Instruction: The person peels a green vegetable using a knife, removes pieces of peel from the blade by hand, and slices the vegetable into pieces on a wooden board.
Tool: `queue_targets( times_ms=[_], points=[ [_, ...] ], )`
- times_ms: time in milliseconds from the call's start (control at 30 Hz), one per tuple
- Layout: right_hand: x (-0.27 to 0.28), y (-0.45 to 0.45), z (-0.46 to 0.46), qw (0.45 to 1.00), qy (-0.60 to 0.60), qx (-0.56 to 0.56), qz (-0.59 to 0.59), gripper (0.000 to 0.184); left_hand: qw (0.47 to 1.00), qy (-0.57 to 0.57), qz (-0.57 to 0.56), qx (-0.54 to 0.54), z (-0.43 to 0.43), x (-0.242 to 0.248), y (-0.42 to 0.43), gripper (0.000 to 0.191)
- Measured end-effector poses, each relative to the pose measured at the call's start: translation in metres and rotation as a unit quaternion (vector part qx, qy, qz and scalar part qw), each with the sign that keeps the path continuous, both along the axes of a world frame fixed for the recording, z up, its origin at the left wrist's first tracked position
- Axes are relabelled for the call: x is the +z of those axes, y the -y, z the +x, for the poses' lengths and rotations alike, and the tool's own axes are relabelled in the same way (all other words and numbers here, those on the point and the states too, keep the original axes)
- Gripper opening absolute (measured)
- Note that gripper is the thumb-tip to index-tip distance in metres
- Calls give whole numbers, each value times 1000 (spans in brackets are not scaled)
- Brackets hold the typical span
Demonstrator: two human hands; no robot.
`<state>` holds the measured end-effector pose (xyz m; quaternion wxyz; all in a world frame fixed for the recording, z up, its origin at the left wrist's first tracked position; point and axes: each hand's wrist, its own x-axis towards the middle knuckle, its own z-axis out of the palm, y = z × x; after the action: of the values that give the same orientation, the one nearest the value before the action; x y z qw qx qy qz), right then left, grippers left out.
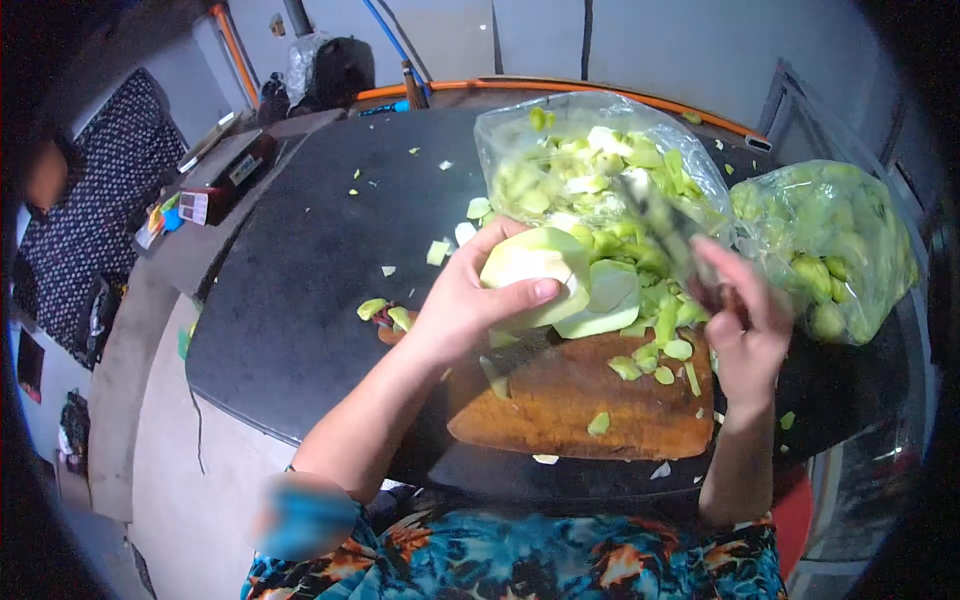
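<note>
My left hand (480,289) grips a peeled, pale green vegetable (536,266), thumb across its cut face. It is round, and its kind is unclear. Behind it, a pale cut piece (611,300) rests near green peelings (664,315). To the right, my right hand (742,322) grips a knife (660,217), its dark blade blurred by motion and apart from the vegetable. Below both hands lies a wooden cutting board (570,416) with scraps on it. Just beyond, an open clear plastic bag (517,142) holds many peelings and pale pieces.
A second clear bag (847,240) of green vegetables stands at the right. Loose scraps dot the black table (300,300). Past its far edge run an orange pipe (450,86) and a pale wall. At the left, a ledge (217,217) carries boxes beside a dotted cloth (90,217).
</note>
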<state>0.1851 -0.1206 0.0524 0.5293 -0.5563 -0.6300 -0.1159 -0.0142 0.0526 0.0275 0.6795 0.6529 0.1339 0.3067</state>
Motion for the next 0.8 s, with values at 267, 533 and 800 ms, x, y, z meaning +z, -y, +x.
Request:
queue_targets(
  times_ms=[267,533,800],
  points=[
    [16,-2,-7,962,247,110,-46,62,995,-68,39,-64,-5,11,-6,38],
    [12,-4,-14,963,257,-16,-84,59,968,-173,49,-173,-10,17,2,40],
    [-20,2,30,977,-126,-169,-18,41,997,-66,-20,-47,3,5,2,56]
  ],
)
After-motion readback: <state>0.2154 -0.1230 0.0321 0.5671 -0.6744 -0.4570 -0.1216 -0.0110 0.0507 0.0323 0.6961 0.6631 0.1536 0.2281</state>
